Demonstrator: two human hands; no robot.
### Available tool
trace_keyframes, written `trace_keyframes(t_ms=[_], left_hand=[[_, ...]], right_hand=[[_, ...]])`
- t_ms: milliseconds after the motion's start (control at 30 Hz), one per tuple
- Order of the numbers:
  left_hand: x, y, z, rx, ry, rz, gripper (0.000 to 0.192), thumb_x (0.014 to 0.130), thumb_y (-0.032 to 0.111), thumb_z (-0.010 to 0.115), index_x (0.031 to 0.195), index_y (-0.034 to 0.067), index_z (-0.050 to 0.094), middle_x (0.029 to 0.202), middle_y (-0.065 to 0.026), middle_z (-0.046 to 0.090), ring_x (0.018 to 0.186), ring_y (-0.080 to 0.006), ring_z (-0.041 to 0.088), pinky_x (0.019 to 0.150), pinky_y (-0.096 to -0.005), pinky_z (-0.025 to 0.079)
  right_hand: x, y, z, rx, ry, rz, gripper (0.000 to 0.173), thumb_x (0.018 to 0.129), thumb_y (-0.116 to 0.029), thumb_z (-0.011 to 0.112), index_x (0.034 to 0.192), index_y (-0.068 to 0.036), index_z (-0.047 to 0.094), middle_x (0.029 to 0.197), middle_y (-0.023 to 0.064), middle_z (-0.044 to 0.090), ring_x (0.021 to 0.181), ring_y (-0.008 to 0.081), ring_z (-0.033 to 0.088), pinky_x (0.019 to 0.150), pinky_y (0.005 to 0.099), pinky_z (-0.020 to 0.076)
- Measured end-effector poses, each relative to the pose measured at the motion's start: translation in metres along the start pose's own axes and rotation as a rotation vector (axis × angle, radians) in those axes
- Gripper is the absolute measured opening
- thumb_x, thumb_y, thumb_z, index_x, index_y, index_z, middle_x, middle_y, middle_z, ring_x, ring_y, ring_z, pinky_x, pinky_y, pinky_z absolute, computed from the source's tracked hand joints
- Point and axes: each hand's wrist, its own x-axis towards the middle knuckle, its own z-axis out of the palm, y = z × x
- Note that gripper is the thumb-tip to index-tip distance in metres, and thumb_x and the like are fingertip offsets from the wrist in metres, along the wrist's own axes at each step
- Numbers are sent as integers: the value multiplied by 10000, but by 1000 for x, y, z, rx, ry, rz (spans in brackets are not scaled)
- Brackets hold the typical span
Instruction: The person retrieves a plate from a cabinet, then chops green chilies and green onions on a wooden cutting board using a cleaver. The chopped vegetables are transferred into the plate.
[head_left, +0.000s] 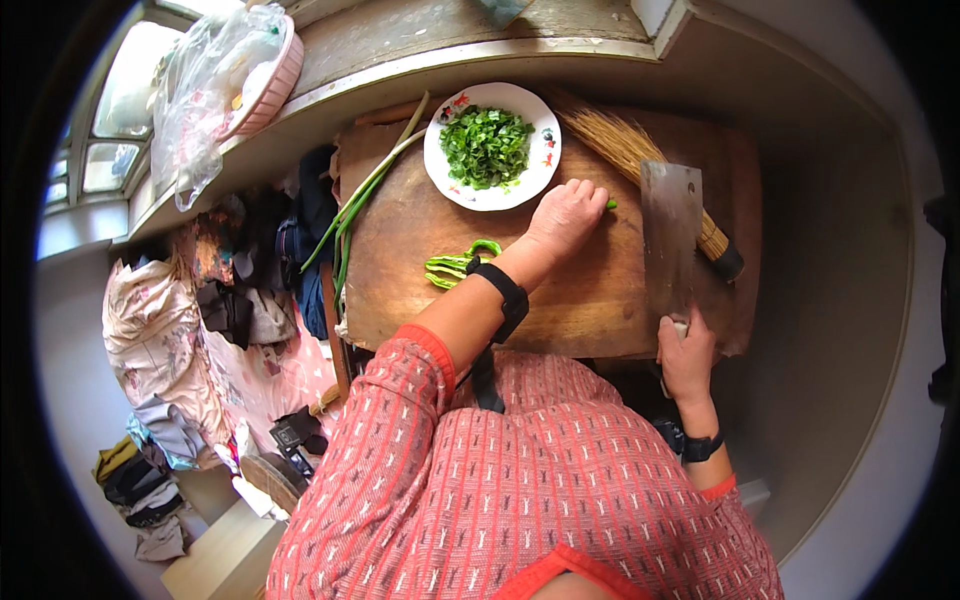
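My left hand (568, 217) is closed over a green pepper (612, 204), of which only a small tip shows past the fingers, at the middle of the wooden board (585, 300). My right hand (685, 352) grips the handle of a cleaver (670, 232), its broad metal blade lying over the board's right part. Sliced green pepper strips (450, 268) lie left of my left forearm. Behind my left hand stands a white patterned plate (480, 199) with chopped green leaves (486, 146) on it. Green onions (367, 187) lie along the board's left edge.
A straw brush (611, 139) lies at the board's back right, partly under the cleaver. Beyond the board runs a ledge (465, 60) with a pink basket (279, 86) and clear plastic bag (199, 97) at left. Clothes and a pink floral cloth (259, 375) are on the left.
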Motion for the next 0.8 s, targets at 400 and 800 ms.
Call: trace_keyframes(t_ms=[400,800], left_hand=[[-213,-26,-105,-276,-59,2,208,759,79,585,960,36,616,994,-100,637,885,-267,615,771,-358,519],[-243,-37,-61,-144,142,-200,234,751,77,580,972,20,630,1033,-131,624,961,-294,609,840,-390,527]], right_hand=[[-4,-19,18,-87,-358,-265,247,859,-108,608,1083,-3,603,732,243,630,674,404,651,597,419,506],[20,-82,91,-519,-802,-454,207,842,-134,572,1015,-22,591,807,259,650,808,454,626,747,545,494]])
